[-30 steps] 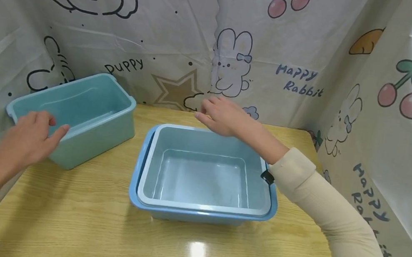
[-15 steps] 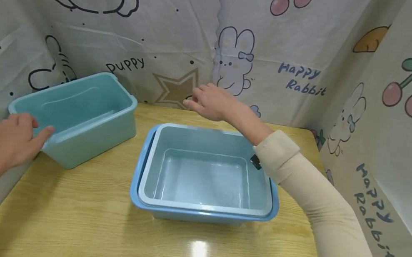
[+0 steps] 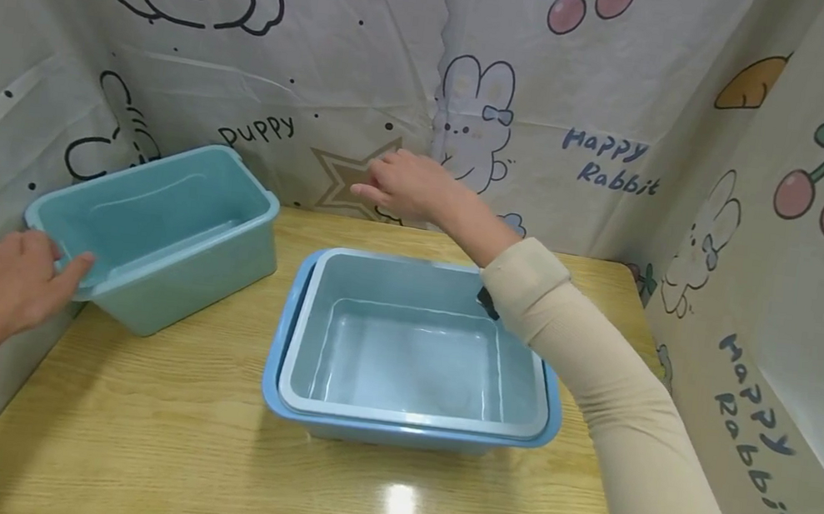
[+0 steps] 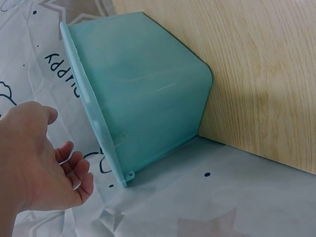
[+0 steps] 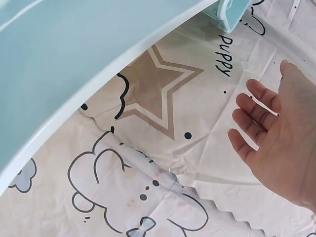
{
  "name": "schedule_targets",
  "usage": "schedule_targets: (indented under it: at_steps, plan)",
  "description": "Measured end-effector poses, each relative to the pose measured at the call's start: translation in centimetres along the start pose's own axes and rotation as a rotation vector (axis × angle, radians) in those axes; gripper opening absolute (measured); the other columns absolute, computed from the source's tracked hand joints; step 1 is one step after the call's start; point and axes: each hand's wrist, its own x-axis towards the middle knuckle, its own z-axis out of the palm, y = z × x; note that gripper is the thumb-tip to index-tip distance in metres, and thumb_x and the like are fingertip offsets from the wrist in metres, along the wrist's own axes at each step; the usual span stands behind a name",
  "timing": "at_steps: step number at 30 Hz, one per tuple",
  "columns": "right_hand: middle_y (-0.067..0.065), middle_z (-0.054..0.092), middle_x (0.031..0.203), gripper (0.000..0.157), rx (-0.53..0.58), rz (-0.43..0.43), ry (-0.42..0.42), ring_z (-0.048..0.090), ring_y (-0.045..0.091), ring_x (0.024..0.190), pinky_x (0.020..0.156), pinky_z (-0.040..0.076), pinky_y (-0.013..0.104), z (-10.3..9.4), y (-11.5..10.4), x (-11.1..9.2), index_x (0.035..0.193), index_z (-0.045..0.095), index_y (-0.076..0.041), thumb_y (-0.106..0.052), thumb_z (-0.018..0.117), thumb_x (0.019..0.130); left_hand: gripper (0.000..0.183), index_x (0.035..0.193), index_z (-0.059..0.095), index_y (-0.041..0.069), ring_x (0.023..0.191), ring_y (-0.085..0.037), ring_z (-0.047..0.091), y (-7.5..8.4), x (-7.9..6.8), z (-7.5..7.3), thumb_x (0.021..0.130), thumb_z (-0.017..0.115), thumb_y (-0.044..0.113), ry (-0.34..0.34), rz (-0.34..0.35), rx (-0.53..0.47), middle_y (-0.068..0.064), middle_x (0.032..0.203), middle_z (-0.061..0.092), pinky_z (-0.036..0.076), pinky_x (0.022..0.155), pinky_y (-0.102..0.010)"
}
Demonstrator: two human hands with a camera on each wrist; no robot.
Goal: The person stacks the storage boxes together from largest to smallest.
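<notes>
My left hand (image 3: 11, 282) hovers by the near left corner of a teal plastic bin (image 3: 190, 284). In the left wrist view, a gap shows between the loosely bent fingers and the rim of the bin (image 4: 143, 89); the hand holds nothing. A pale blue bin (image 3: 401, 365) sits nested inside a larger blue one, whose rim (image 3: 275, 360) surrounds it. Behind this pair, my right hand (image 3: 410, 186) hangs in the air with nothing in it. The right wrist view has its fingers (image 5: 254, 106) spread and slightly bent, apart from the bins.
A wooden table (image 3: 197, 435) lies under the bins. White printed sheeting (image 3: 371, 77) with cartoon drawings stands as walls at the back, left and right. The teal bin is close to the left and back walls.
My left hand has moved left, from over the teal bin's front rim to its near left corner. The right hand has shifted left and farther back. The bins stay put.
</notes>
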Motion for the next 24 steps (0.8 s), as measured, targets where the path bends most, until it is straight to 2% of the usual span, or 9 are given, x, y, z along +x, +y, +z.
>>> schedule_targets:
  at_steps: [2, 5, 10, 13, 19, 24]
  plan:
    - [0.007, 0.059, 0.110, 0.046, -0.025, -0.011, 0.005, 0.055, 0.023, 0.102, 0.085, 0.046, 0.036, 0.1, -0.2, 0.7, 0.117, 0.060, -0.007, -0.045, 0.038, 0.106, 0.050, 0.072, 0.034, 0.002, 0.063, -0.031, 0.037, -0.1, -0.2, 0.0, 0.104, 0.038, 0.041, 0.005, -0.011, 0.006, -0.019, 0.076, 0.033, 0.030, 0.054, -0.040]
    - [0.007, 0.059, 0.112, 0.046, -0.059, -0.018, 0.005, 0.055, 0.023, 0.104, 0.086, 0.046, 0.036, 0.2, -0.6, 1.7, 0.119, 0.060, -0.007, -0.045, 0.037, 0.107, 0.049, 0.072, 0.033, 0.003, 0.062, -0.029, 0.037, -0.3, -0.5, 0.1, 0.104, 0.038, 0.040, 0.006, -0.021, 0.011, -0.017, 0.075, 0.032, 0.030, 0.054, -0.039]
    - [0.007, 0.059, 0.112, 0.045, -0.081, -0.020, -0.004, 0.053, 0.024, 0.103, 0.086, 0.044, 0.037, 0.3, -0.8, 3.1, 0.120, 0.060, -0.008, -0.044, 0.035, 0.107, 0.050, 0.072, 0.033, 0.002, 0.060, -0.029, 0.038, -0.8, -0.8, 0.3, 0.104, 0.039, 0.040, 0.012, -0.040, 0.013, -0.017, 0.074, 0.032, 0.031, 0.053, -0.039]
    - [0.008, 0.058, 0.113, 0.045, -0.093, -0.010, -0.022, 0.053, 0.025, 0.103, 0.087, 0.044, 0.038, 0.3, -0.7, 3.8, 0.120, 0.059, -0.007, -0.043, 0.035, 0.107, 0.050, 0.073, 0.035, 0.000, 0.059, -0.030, 0.040, -1.1, -0.7, 0.3, 0.104, 0.039, 0.039, 0.018, -0.028, 0.010, -0.017, 0.072, 0.035, 0.032, 0.050, -0.039]
    - [0.008, 0.058, 0.119, 0.047, -0.131, 0.018, -0.040, 0.055, 0.025, 0.111, 0.093, 0.044, 0.039, 0.2, -0.6, 5.2, 0.124, 0.058, -0.007, -0.044, 0.033, 0.108, 0.054, 0.081, 0.037, -0.008, 0.062, -0.035, 0.043, -1.4, -0.2, -0.1, 0.104, 0.038, 0.040, 0.006, -0.017, 0.024, -0.024, 0.077, 0.038, 0.035, 0.049, -0.042]
    - [0.009, 0.058, 0.123, 0.047, -0.141, 0.011, -0.041, 0.055, 0.026, 0.115, 0.094, 0.045, 0.039, 0.4, -1.0, 6.6, 0.127, 0.057, -0.007, -0.043, 0.034, 0.108, 0.055, 0.079, 0.038, -0.007, 0.059, -0.033, 0.044, -1.2, -0.2, -0.4, 0.104, 0.036, 0.043, -0.012, -0.034, 0.029, -0.022, 0.074, 0.039, 0.037, 0.046, -0.041]
